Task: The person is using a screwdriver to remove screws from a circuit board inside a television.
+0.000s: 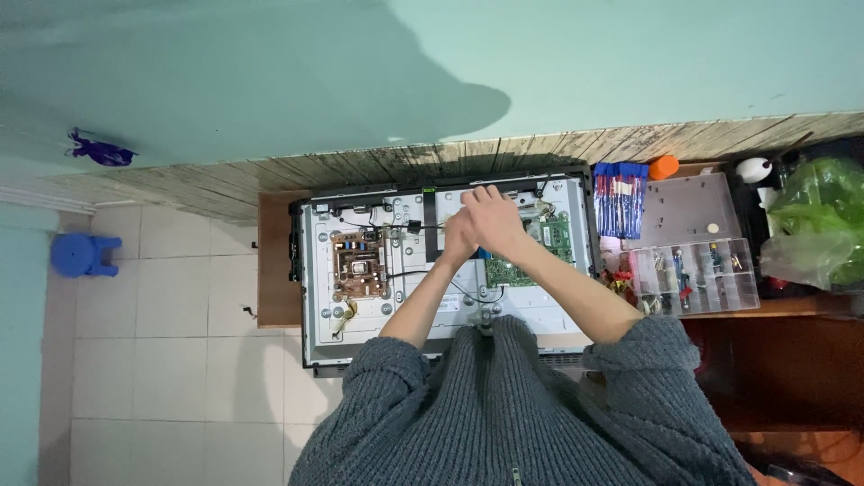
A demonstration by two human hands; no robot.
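An opened flat-screen television point(324, 333) lies back-up on a wooden table, its metal chassis bare. A brown power board point(360, 264) sits at its left and a green main board point(508, 268) at its right. Black cables point(409, 227) run across the chassis between them. My left hand point(457, 243) and my right hand point(495, 220) are together over the upper middle of the chassis. The right hand lies over the left, its fingers curled down near the top edge. What the fingers grip is hidden. Grey knitted sleeves cover both upper arms.
A clear plastic compartment box point(693, 274) with small parts lies open right of the television. Behind it stand blue-handled tools point(619, 193) and an orange cap point(663, 166). A green plastic bag point(814, 229) is far right. A blue stool point(83, 254) stands on the tiled floor.
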